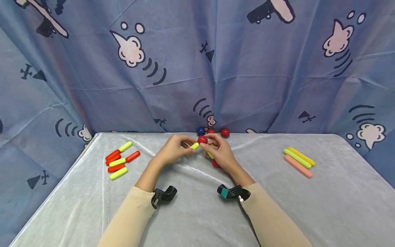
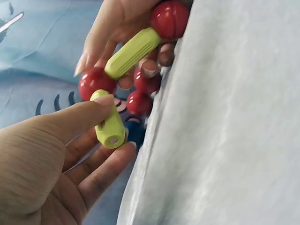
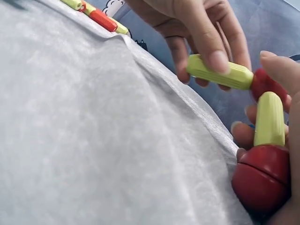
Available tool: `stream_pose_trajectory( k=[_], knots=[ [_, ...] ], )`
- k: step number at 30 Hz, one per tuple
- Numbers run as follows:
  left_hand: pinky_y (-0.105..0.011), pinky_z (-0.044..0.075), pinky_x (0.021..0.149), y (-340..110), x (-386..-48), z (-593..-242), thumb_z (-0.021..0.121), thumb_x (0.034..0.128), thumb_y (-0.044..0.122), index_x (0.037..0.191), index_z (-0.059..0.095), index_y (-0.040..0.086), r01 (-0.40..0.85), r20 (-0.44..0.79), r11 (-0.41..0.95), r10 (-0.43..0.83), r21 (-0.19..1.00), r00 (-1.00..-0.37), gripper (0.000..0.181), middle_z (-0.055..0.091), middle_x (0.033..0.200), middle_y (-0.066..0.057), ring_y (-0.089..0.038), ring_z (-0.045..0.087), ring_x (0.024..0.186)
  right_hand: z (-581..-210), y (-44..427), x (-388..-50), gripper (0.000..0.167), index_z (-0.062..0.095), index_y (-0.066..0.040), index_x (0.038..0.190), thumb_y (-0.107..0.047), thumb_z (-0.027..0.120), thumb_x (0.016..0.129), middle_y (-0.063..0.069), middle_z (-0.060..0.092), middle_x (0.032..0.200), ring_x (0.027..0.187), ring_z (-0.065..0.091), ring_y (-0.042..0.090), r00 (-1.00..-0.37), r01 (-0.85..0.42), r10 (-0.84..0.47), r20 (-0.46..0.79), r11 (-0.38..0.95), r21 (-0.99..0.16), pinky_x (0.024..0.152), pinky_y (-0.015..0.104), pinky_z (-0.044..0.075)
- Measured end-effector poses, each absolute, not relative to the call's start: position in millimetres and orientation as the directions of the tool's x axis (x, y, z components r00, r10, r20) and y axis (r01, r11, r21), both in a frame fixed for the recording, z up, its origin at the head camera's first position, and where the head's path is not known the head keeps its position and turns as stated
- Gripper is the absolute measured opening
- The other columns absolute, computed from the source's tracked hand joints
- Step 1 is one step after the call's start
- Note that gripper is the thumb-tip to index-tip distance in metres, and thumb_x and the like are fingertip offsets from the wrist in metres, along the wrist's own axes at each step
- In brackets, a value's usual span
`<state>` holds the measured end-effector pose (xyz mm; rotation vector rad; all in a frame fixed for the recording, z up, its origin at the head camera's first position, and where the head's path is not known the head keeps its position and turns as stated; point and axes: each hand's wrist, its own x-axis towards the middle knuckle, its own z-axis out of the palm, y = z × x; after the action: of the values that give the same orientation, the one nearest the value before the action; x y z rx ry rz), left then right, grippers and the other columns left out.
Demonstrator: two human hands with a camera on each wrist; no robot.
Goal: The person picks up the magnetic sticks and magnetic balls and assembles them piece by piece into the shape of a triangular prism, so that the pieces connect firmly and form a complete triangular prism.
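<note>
My left hand [image 1: 174,150] pinches a short yellow-green rod [image 2: 111,123] between thumb and fingers; a round grey dot shows on its free end. The rod's other end meets a red ball [image 1: 202,139]. With thumb and fingers, my right hand [image 1: 223,151] grips that ball. A second yellow-green rod [image 3: 269,119] runs from the ball past the right fingers to another red ball [image 3: 262,178]. Both rods and both balls appear joined in a chain, held near the table's back edge.
Behind the hands sit a blue ball [image 1: 201,131] and two red balls, one at the right [image 1: 225,132]. Red and yellow-green rods [image 1: 118,173] lie at left. Longer bars, including a salmon bar [image 1: 298,166], lie at right. A blue patterned curtain [image 1: 185,68] hangs behind the table.
</note>
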<state>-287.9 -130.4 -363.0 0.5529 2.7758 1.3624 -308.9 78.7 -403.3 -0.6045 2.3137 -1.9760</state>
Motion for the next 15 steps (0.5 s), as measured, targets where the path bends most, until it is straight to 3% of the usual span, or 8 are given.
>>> stream_pose_trajectory(
  k=[5,9,15],
  knots=[
    [-0.029,0.058,0.08,-122,-289,-367,0.074,0.0905,0.011,0.117,0.073,0.005,0.318,0.164,0.56,0.308,0.765,-0.937,0.028,0.075,0.112,-0.011,-0.021,0.071,0.095,-404,80,-309,0.055,0.054,-0.01,0.144,-0.018,0.074,0.093,0.018,0.067,0.104,0.065,0.06,0.014,-0.922,-0.309,-0.298,0.248,0.175,-0.935,0.059,0.021,0.052],
    [-0.032,0.058,0.085,-124,-290,-368,0.073,0.0917,0.014,0.122,0.071,0.006,0.312,0.15,0.566,0.314,0.763,-0.938,0.031,0.074,0.116,-0.01,-0.023,0.071,0.099,-404,81,-311,0.05,0.058,-0.007,0.139,-0.016,0.074,0.093,0.017,0.071,0.104,0.064,0.061,0.012,-0.935,-0.28,-0.27,0.232,0.156,-0.947,0.06,0.02,0.052],
    [-0.044,0.056,0.095,-153,-288,-356,0.068,0.0962,0.018,0.132,0.065,0.005,0.284,0.109,0.68,0.289,0.676,-0.951,0.038,0.072,0.121,-0.015,-0.03,0.07,0.107,-398,84,-313,0.041,0.058,-0.004,0.13,-0.013,0.073,0.093,-0.006,0.072,0.091,0.066,0.062,0.009,-0.977,-0.145,-0.157,0.144,-0.004,-0.989,0.062,0.019,0.054]
  ],
)
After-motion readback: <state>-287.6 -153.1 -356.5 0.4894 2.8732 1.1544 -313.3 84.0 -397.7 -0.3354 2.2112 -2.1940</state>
